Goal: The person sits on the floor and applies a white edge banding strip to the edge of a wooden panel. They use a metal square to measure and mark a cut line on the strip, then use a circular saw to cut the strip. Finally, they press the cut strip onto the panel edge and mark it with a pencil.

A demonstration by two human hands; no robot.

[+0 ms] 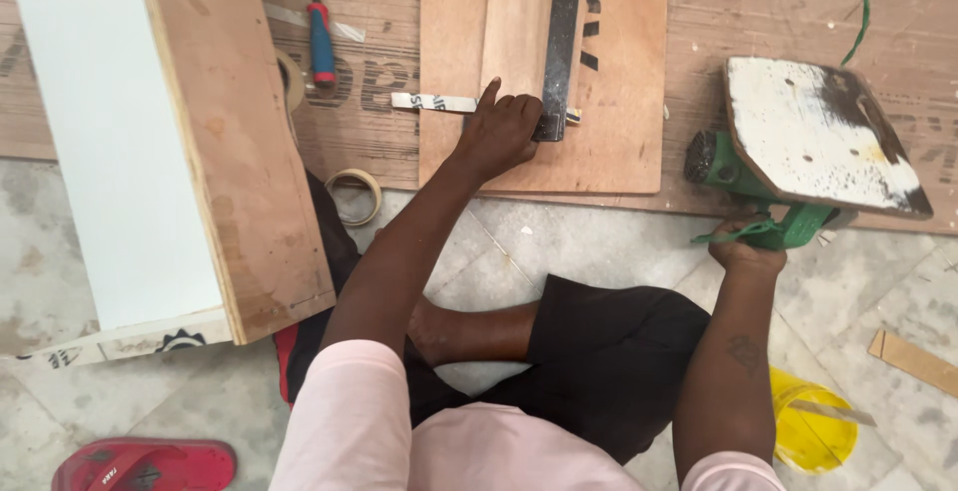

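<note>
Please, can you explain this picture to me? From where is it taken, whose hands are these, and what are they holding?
The camera sits on a person's head and looks down at their own hands, lap and the floor. The left hand presses on the lower end of a dark metal straightedge, which lies on a plywood piece. The right hand grips the handle of a green power tool with a white, worn base plate. Nearby lie a chisel with a red and blue handle, a roll of tape and a yellow lid.

— Any room on the plywood board?
— Bare wood right of the metal straightedge. The left hand blocks its near end.
— Farther right?
— The green power tool fills that side, gripped by the right hand.
</note>
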